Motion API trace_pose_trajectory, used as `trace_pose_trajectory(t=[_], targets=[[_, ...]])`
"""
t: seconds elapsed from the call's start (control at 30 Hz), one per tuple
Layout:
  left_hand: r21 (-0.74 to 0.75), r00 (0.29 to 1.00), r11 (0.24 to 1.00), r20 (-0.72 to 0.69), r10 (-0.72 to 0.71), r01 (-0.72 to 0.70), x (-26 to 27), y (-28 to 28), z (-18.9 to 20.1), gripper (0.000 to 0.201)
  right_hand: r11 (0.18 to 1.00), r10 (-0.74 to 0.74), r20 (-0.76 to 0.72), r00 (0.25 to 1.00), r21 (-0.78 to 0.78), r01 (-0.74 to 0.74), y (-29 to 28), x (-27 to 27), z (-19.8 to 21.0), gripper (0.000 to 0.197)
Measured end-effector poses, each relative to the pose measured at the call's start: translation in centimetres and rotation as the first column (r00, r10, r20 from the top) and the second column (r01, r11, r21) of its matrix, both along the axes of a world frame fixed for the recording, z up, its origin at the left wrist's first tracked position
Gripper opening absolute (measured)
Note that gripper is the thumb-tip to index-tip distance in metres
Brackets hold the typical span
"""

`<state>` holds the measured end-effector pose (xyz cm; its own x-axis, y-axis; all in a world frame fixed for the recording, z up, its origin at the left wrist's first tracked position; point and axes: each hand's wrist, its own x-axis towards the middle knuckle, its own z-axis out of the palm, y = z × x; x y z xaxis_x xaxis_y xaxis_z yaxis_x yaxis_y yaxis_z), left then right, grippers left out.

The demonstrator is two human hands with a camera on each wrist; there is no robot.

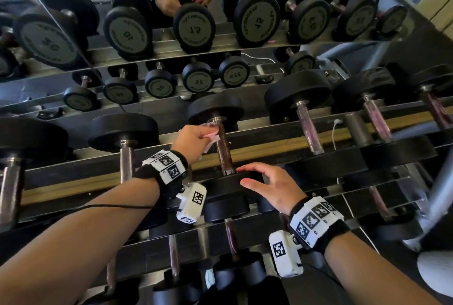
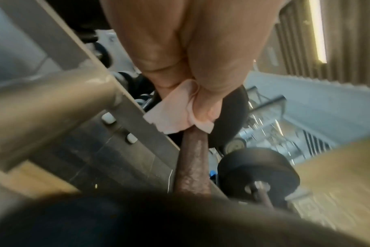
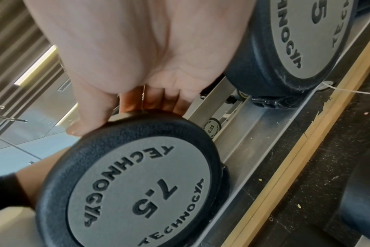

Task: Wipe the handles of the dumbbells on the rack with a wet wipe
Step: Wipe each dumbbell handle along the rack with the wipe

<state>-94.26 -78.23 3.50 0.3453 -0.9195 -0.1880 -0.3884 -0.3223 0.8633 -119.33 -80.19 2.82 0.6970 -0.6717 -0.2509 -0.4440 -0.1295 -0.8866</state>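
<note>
On the top tier of the rack lies a black dumbbell marked 7.5. Its dark knurled handle points away from me. My left hand grips the far end of that handle through a pale pink wet wipe, close to the far head. In the left wrist view, the wipe bunches out between thumb and fingers above the bare handle. My right hand holds the near head, fingers over its rim and thumb on the edge.
More dumbbells lie close on both sides, one to the left and one to the right. A lower tier holds others. A mirror behind the rack reflects it all. A white cable hangs at the right.
</note>
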Motion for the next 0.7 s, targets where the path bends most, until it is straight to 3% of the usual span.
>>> trace_pose_trajectory(t=[0.07,0.27,0.4,0.5,0.6,0.7], targets=[[0.004,0.988,0.994,0.111,-0.106,0.106,0.1,0.4,-0.1,0.03,1.0,0.006,0.004,1.0,-0.01,-0.005,0.0,0.0,-0.1,0.042],[0.065,0.938,0.957,0.19,-0.288,0.281,-0.6,2.3,-0.9,0.03,1.0,0.005,0.013,1.0,-0.015,-0.005,0.2,0.1,0.0,0.042],[0.141,0.902,0.916,0.17,-0.397,0.376,-0.5,3.6,-0.3,0.027,1.0,-0.002,0.025,1.0,-0.016,0.003,0.4,0.1,0.1,0.036],[0.212,0.857,0.844,0.048,-0.513,0.493,0.1,4.3,0.6,0.027,0.999,-0.008,0.034,0.999,-0.051,0.009,0.8,0.0,-0.2,0.038],[0.201,0.888,0.877,0.06,-0.455,0.436,1.6,4.2,2.6,0.04,0.996,-0.082,-0.027,0.996,-0.031,0.082,0.7,-0.1,-0.6,0.06],[0.04,0.923,0.94,0.18,-0.34,0.339,2.4,1.9,4.9,0.043,0.985,-0.145,-0.136,0.98,0.07,0.155,-0.1,-0.3,-0.7,0.081]])
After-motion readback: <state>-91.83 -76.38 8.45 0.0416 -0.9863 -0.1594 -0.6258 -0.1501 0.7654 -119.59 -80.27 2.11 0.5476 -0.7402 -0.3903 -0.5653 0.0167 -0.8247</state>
